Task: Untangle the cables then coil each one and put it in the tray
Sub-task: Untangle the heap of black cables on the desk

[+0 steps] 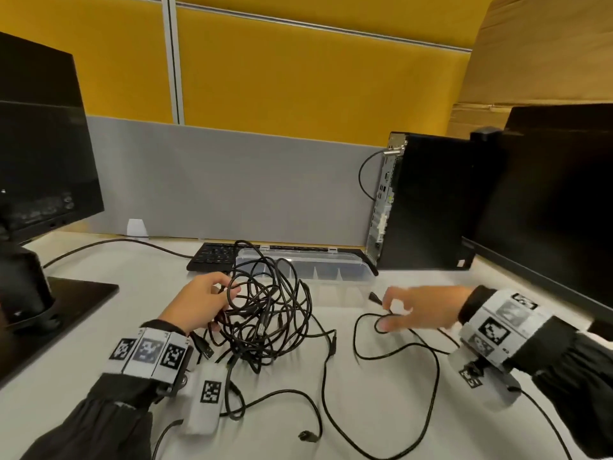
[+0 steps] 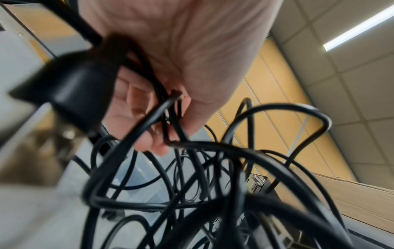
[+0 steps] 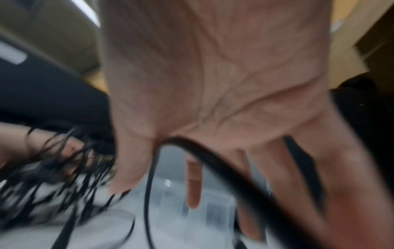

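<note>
Dark, slightly crumpled long sleeves (image 1: pixel 109 410) are being worn on both arms, gathered at the cuffs. Each wrist is being wrapped by a wide grey band (image 1: pixel 149 351) printed with square black-and-white coded markers; three are being shown on the left band, and several on the right band (image 1: pixel 501 327). A grey camera block (image 1: pixel 207 398) bearing its own marker is being carried under each wrist, a thin black lead (image 1: pixel 544 416) being trailed from the right one.
</note>
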A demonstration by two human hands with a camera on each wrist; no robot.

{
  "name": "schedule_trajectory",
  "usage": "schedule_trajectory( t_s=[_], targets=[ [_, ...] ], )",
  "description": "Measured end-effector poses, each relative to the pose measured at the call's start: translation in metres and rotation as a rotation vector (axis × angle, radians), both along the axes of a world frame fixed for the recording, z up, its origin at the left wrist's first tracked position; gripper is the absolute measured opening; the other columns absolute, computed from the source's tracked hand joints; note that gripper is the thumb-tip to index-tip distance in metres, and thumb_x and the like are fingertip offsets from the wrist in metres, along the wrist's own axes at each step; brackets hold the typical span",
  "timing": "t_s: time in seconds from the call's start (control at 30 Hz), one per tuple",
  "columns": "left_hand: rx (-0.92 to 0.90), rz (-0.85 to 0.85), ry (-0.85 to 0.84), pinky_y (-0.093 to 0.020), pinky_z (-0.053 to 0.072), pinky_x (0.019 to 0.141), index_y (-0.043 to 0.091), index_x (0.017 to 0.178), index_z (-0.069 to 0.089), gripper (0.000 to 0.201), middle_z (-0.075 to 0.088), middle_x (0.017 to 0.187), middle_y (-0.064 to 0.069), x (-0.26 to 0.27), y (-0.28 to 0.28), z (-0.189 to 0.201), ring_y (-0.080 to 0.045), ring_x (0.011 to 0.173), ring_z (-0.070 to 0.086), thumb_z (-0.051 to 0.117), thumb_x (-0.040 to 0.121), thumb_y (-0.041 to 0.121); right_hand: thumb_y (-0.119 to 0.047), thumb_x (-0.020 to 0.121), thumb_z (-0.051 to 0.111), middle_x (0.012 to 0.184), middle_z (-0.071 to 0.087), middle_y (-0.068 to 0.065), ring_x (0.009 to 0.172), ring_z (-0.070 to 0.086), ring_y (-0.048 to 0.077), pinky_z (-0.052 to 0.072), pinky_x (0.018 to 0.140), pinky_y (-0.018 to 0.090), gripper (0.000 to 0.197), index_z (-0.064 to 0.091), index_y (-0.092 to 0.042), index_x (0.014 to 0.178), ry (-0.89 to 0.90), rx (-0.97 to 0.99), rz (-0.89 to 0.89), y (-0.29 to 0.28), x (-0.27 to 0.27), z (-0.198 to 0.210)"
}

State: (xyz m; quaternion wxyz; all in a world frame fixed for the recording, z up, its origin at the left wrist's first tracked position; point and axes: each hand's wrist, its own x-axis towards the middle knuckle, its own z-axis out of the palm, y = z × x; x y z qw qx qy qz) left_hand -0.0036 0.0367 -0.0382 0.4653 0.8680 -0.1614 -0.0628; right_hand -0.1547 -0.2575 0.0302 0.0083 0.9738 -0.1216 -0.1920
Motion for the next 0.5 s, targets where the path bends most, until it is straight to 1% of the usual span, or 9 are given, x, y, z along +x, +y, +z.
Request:
schedule_trajectory(
  t_s=[0.03, 0.07, 0.1, 0.13, 0.2, 0.3, 0.4, 0.47, 0.5],
  targets=[
    [-0.002, 0.0, 0.004, -0.036, 0.059, 0.059, 0.018, 0.093, 0.059, 0.008, 0.056, 0.073, -0.008, 0.0, 0.0, 0.0, -0.019, 0.064, 0.057, 0.056, 0.092, 0.025, -0.059, 0.086, 0.051, 0.125, 0.05, 0.001, 0.086, 0.052, 0.007, 0.042, 0.077, 0.023, 0.055, 0.034, -0.032, 0.131, 0.102, 0.008, -0.034, 0.002, -0.002, -0.007],
    [-0.003, -0.001, 0.009, -0.034, 0.058, 0.058, 0.018, 0.094, 0.059, 0.008, 0.055, 0.074, -0.008, 0.0, 0.0, 0.0, -0.019, 0.065, 0.057, 0.056, 0.092, 0.025, -0.055, 0.084, 0.058, 0.118, 0.052, 0.002, 0.072, 0.057, 0.003, 0.044, 0.07, 0.022, 0.06, 0.03, -0.034, 0.133, 0.183, 0.029, -0.062, 0.002, -0.001, -0.014],
    [-0.004, -0.003, 0.012, -0.033, 0.057, 0.057, 0.018, 0.094, 0.059, 0.008, 0.055, 0.073, -0.008, 0.0, 0.0, 0.0, -0.019, 0.065, 0.057, 0.057, 0.092, 0.025, -0.045, 0.082, 0.066, 0.107, 0.054, 0.001, 0.055, 0.058, 0.001, 0.047, 0.062, 0.021, 0.061, 0.03, -0.035, 0.131, 0.24, 0.074, -0.09, -0.003, 0.001, -0.022],
    [-0.006, -0.007, 0.015, -0.032, 0.057, 0.056, 0.017, 0.094, 0.059, 0.008, 0.054, 0.072, -0.007, -0.001, 0.0, 0.0, -0.019, 0.065, 0.056, 0.057, 0.092, 0.025, -0.033, 0.081, 0.072, 0.096, 0.053, 0.001, 0.046, 0.057, 0.005, 0.049, 0.055, 0.02, 0.061, 0.032, -0.036, 0.127, 0.273, 0.126, -0.118, -0.01, 0.004, -0.029],
    [-0.011, -0.01, 0.019, -0.033, 0.057, 0.057, 0.017, 0.094, 0.059, 0.008, 0.053, 0.071, -0.006, -0.001, 0.0, 0.0, -0.018, 0.064, 0.055, 0.057, 0.091, 0.024, -0.014, 0.077, 0.074, 0.083, 0.05, 0.001, 0.049, 0.053, 0.014, 0.048, 0.05, 0.022, 0.06, 0.037, -0.036, 0.118, 0.273, 0.186, -0.167, -0.025, 0.009, -0.039],
    [-0.001, -0.014, 0.008, -0.034, 0.057, 0.06, 0.021, 0.093, 0.058, 0.005, 0.054, 0.073, -0.007, -0.001, 0.0, 0.0, -0.018, 0.065, 0.056, 0.057, 0.091, 0.025, -0.012, 0.073, 0.075, 0.08, 0.052, 0.002, 0.05, 0.049, 0.013, 0.045, 0.045, 0.02, 0.05, 0.046, -0.033, 0.109, 0.178, 0.26, -0.211, -0.039, 0.012, -0.048],
    [0.013, -0.02, -0.01, -0.038, 0.058, 0.065, 0.024, 0.09, 0.058, 0.003, 0.056, 0.075, -0.007, -0.002, 0.0, 0.001, -0.018, 0.069, 0.057, 0.057, 0.091, 0.026, -0.009, 0.079, 0.069, 0.081, 0.055, 0.001, 0.054, 0.052, 0.011, 0.045, 0.044, 0.018, 0.03, 0.053, -0.028, 0.095, 0.131, 0.303, -0.234, -0.053, 0.012, -0.051],
    [0.016, -0.025, -0.019, -0.039, 0.058, 0.066, 0.024, 0.089, 0.058, 0.003, 0.057, 0.075, -0.007, -0.003, 0.0, 0.002, -0.018, 0.07, 0.057, 0.057, 0.091, 0.025, -0.006, 0.082, 0.063, 0.087, 0.054, -0.004, 0.063, 0.054, 0.01, 0.045, 0.046, 0.015, 0.022, 0.055, -0.024, 0.092, 0.106, 0.145, -0.227, -0.064, 0.014, -0.049],
    [0.015, -0.027, -0.022, -0.039, 0.058, 0.067, 0.024, 0.089, 0.058, 0.003, 0.057, 0.075, -0.008, -0.003, 0.0, 0.002, -0.019, 0.071, 0.058, 0.057, 0.091, 0.025, -0.007, 0.084, 0.06, 0.093, 0.055, -0.005, 0.069, 0.053, 0.012, 0.046, 0.051, 0.014, 0.016, 0.056, -0.021, 0.091, 0.102, -0.017, -0.189, -0.068, 0.015, -0.047]
  ],
)
